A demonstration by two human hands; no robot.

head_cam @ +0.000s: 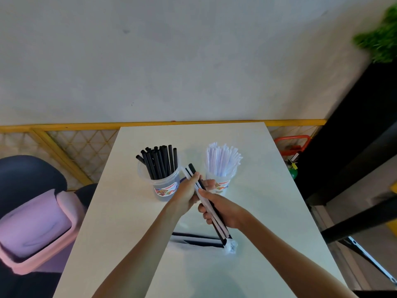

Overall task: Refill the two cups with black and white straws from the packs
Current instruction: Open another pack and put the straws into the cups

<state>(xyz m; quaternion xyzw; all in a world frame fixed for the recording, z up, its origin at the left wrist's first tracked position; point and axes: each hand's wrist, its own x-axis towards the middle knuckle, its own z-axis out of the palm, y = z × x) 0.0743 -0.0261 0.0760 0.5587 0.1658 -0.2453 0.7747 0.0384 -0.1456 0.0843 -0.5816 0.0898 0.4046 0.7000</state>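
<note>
Both hands meet on 1 thin bundle of straws (192, 168), black and white mixed. The left hand (187, 195) pinches it near the far end. The right hand (223, 212) is curled round it lower down, so the two hands sit close together, nearly touching. Held at 2 places, the bundle stays stiff and slanted, and its far tips point into the gap between the cups. This looks like a pause to sort the colours before each lot goes to its own cup.

The bundle's near end reaches past the right wrist to a crumpled bit of clear wrapper (231, 247). Whether the straws are still sheathed in it I cannot tell. Under the right forearm a flat pack (196, 239) lies on the table with black straws left in it.

Just beyond the left hand stands the black-straw cup (164, 188), already well stocked. Just beyond the right hand's fingertips is the white-straw cup (222, 181) (equally full-looking), so the refill seems far along.

All this sits on a white table (137, 211). Out past the left elbow is a pink swing-lid bin (36, 229), with a yellow lattice rail (71, 145) behind it. Past the right arm there is a dark shelf unit (352, 160) with a green plant (380, 39) above it.
</note>
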